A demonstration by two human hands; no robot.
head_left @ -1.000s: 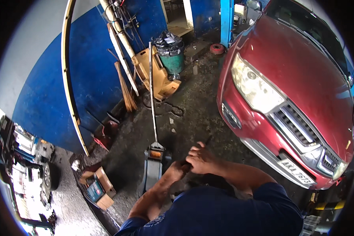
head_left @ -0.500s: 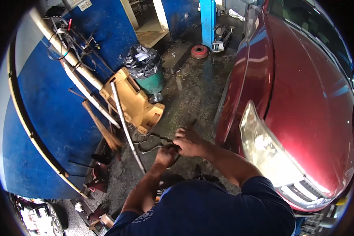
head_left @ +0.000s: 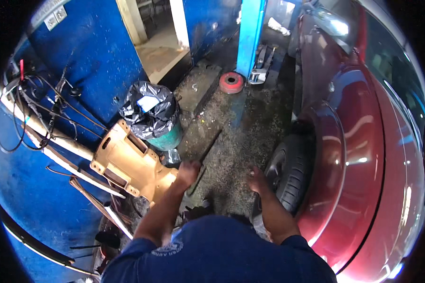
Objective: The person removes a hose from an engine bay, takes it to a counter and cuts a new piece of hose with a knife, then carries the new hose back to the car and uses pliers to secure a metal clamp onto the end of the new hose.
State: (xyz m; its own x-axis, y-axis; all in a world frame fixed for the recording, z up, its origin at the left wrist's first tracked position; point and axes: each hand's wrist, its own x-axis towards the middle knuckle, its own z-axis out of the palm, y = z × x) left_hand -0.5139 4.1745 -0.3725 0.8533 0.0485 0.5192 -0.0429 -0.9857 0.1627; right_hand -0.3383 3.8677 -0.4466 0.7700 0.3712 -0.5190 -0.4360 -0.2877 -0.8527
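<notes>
Garage floor (head_left: pixel 238 141) stretching between blue wall (head_left: pixel 97 45) and red car (head_left: pixel 359 160), left hand (head_left: pixel 189 173) clasping dark bar (head_left: pixel 212 144), right hand (head_left: pixel 257 180) free.

A long, dark bar (head_left: pixel 210 146) slants forward-right in the left fingers (head_left: pixel 194 165).

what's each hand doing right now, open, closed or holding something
Left hand: closed around a long dark bar.
Right hand: nothing visible in it; whether open or closed cannot be told.
</notes>
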